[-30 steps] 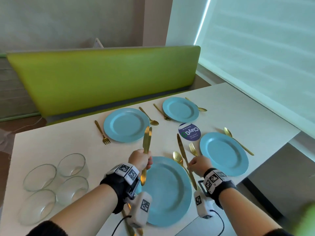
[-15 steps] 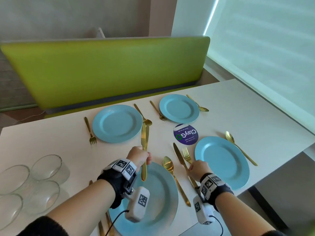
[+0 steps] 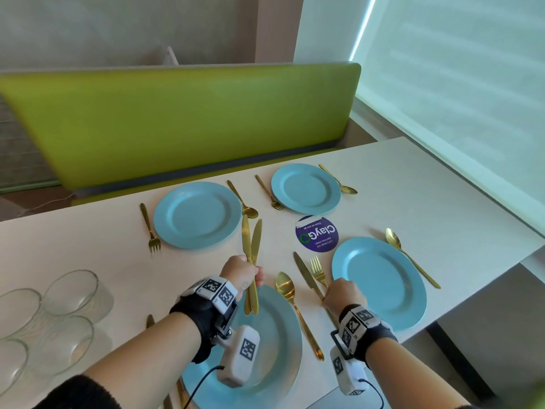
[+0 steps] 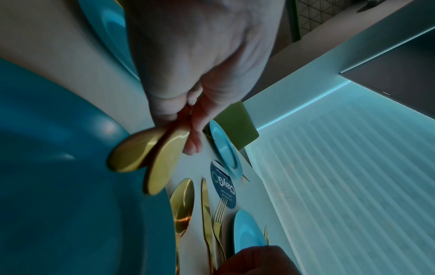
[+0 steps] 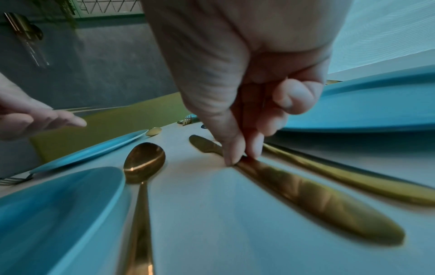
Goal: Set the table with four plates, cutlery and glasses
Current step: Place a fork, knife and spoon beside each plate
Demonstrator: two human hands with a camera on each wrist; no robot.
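Fingers of left hand (image 3: 240,271) grip two knives (image 3: 250,255); right hand (image 3: 342,293) fingers pinch table knife (image 5: 294,184).

The white rectangular table (image 3: 413,184) is seen from above and behind by the head view, which is tilted forward and down toward a long green padded bench (image 3: 188,119). The left wrist view is held close over the near round blue plate (image 4: 58,186), facing along the fingers. The right wrist view is set low, almost at the tabletop. A flat gold knife (image 5: 306,193) on the table is shared by all three views.
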